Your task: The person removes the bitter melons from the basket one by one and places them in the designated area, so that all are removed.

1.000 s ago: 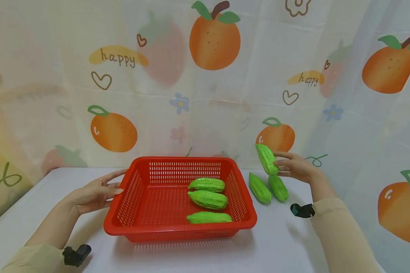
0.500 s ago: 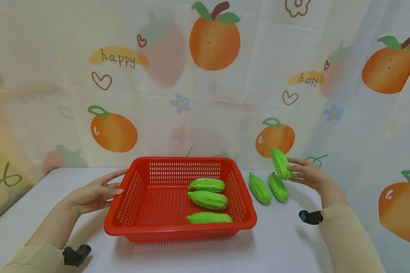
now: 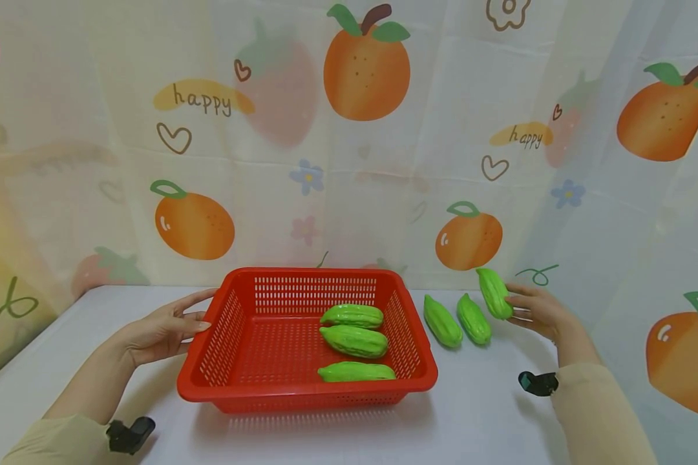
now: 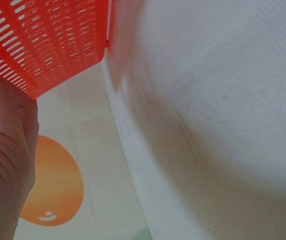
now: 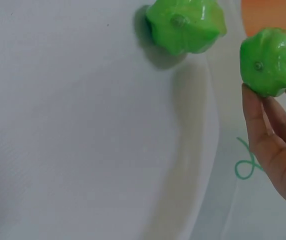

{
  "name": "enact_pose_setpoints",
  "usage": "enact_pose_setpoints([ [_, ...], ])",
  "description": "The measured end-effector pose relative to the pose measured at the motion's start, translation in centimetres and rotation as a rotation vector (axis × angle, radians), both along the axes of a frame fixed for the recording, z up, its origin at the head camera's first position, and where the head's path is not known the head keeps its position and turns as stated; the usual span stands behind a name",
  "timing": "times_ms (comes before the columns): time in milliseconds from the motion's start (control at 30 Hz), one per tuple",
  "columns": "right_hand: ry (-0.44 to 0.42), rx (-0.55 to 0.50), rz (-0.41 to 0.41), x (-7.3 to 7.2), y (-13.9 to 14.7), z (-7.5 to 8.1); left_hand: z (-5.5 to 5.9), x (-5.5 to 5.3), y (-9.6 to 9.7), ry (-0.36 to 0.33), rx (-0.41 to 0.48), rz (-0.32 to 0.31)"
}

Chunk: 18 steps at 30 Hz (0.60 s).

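My right hand holds a bright green bitter melon by its right side, tip pointing up. In the right wrist view the melon's round end shows, with fingertips against it. Two more bitter melons lie on the table just left of it, a nearer one and another beside the basket. My left hand grips the left rim of a red plastic basket, thumb at the rim. Three bitter melons lie in the basket's right half.
A white cloth covers the table. Behind it hangs a fruit-print curtain, close to the table's back edge. Black devices are strapped at both wrists.
My right hand has moved right and downward with the bitter melon, away from the two on the table. My left hand and the basket stay where they were.
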State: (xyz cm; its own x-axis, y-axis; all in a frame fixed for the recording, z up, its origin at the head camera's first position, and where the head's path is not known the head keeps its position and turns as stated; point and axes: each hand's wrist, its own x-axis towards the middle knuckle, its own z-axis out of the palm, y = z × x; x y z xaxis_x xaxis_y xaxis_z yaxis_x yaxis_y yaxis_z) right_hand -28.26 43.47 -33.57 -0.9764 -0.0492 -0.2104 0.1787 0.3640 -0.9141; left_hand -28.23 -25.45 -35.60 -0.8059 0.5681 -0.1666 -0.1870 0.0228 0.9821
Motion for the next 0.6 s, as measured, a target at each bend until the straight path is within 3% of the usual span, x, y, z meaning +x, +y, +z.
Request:
enact_pose_setpoints([
  [600,-0.075,0.019,-0.079,1.1,2.0,-2.6,-0.2,-0.1,0.0,-0.002,0.002,0.015],
])
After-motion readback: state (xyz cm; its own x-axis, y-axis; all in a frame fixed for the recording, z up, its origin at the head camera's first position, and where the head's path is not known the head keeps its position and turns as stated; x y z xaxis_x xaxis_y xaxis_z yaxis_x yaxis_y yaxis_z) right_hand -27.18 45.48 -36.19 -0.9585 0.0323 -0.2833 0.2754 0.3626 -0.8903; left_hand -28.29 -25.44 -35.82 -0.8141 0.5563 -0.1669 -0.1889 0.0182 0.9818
